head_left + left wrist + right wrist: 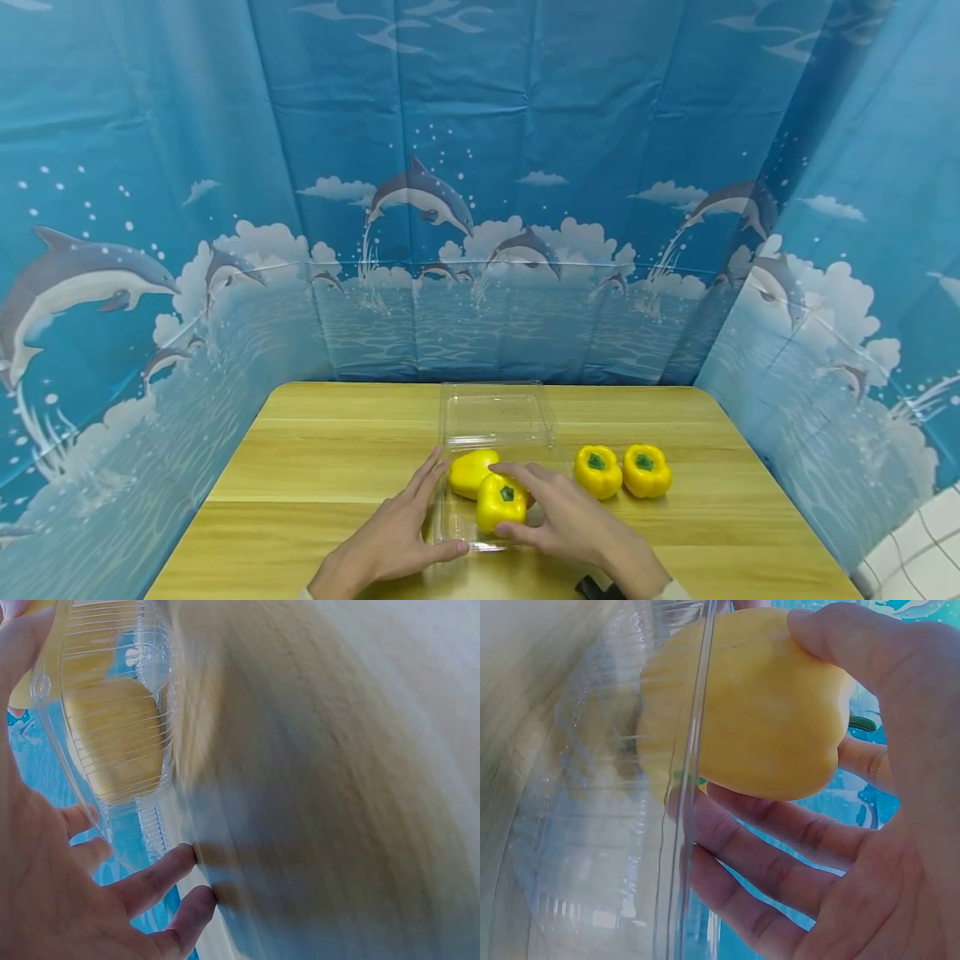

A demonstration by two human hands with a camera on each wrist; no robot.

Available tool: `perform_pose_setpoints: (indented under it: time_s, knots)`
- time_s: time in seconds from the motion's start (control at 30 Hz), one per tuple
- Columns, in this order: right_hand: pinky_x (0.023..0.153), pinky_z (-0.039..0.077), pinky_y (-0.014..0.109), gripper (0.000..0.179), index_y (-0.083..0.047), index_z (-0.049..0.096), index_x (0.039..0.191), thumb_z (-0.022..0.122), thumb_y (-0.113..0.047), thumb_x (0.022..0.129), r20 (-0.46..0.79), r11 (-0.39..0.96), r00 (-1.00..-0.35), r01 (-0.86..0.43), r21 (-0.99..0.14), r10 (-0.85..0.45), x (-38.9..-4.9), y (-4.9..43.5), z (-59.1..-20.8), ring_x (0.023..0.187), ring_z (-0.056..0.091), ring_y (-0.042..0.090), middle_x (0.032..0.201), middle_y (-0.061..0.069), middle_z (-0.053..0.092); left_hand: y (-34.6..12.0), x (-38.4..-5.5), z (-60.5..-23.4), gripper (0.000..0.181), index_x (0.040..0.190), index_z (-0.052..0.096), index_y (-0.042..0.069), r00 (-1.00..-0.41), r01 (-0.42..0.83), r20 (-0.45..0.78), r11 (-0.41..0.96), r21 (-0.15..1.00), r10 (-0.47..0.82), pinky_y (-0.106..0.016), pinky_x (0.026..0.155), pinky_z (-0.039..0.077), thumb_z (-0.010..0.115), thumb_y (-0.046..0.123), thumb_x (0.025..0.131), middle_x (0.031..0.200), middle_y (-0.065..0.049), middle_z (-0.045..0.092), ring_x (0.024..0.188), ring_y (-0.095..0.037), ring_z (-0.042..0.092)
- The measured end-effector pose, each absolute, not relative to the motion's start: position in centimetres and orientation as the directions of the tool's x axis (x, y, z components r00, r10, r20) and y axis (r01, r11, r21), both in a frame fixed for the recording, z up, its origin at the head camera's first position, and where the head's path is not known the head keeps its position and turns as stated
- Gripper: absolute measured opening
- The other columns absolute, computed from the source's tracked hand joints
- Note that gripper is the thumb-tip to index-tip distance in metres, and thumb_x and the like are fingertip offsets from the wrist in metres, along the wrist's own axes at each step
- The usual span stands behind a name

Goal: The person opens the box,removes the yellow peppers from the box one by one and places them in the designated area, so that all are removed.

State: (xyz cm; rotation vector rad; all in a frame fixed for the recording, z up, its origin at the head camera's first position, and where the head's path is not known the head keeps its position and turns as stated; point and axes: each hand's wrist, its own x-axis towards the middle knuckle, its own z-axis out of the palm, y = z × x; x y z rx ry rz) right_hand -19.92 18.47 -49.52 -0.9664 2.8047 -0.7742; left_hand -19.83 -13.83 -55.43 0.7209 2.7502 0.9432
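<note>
My right hand (558, 517) holds a yellow bell pepper (501, 503) between thumb and fingers, at the near part of a clear plastic clamshell box (461, 529). The right wrist view shows that pepper (757, 712) partly below the box's rim, its green stem toward the palm. Another yellow pepper (471, 472) lies on its side in the box, farther back and to the left. My left hand (397, 533) stands at the box's left side with fingers spread. In the left wrist view two of its fingertips (184, 859) touch the tabletop beside the box.
Two more yellow peppers, one nearer (597, 472) and one farther right (647, 471), stand on the wooden table (300, 467) right of the box. The box's lid (495, 412) lies folded back. A black object (592, 588) shows at the front edge. A dolphin-print curtain (480, 183) surrounds the table.
</note>
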Motion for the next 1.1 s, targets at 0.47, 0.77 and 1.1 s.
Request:
perform_pose_setpoints:
  time_s: [0.47, 0.77, 1.1]
  knots:
    - [0.080, 0.063, 0.028, 0.078, -0.028, 0.055, 0.173, 0.072, -0.070, 0.109, 0.092, 0.671, -0.806, -0.545, -0.502, -0.585, -19.9, 19.4, -49.6, 0.096, 0.073, 0.005, 0.154, 0.008, 0.075, -13.8, -19.8, -55.6, 0.117, 0.189, 0.019, 0.027, -0.874, 0.402, 0.034, 0.680, 0.613, 0.485, -0.084, 0.114, 0.057, 0.076, 0.078, 0.101, 0.200, -0.005, 0.003, 0.156, -0.056, 0.061]
    - [0.091, 0.068, 0.041, 0.080, -0.031, 0.052, 0.175, 0.070, -0.074, 0.109, 0.103, 0.703, -0.824, -0.535, -0.469, -0.557, -19.5, 19.9, -49.4, 0.112, 0.078, 0.017, 0.154, 0.004, 0.076, -13.8, -19.8, -55.6, 0.116, 0.189, 0.019, 0.026, -0.874, 0.402, 0.036, 0.682, 0.611, 0.484, -0.083, 0.115, 0.057, 0.075, 0.077, 0.102, 0.200, -0.005, 0.003, 0.158, -0.055, 0.060]
    - [0.098, 0.070, 0.045, 0.083, -0.027, 0.053, 0.173, 0.071, -0.075, 0.107, 0.123, 0.717, -0.837, -0.524, -0.460, -0.533, -19.4, 20.7, -49.3, 0.123, 0.079, 0.021, 0.159, 0.005, 0.074, -13.8, -19.8, -55.6, 0.116, 0.189, 0.019, 0.027, -0.873, 0.410, 0.042, 0.684, 0.603, 0.486, -0.081, 0.115, 0.058, 0.076, 0.077, 0.101, 0.200, -0.005, 0.004, 0.156, -0.055, 0.062]
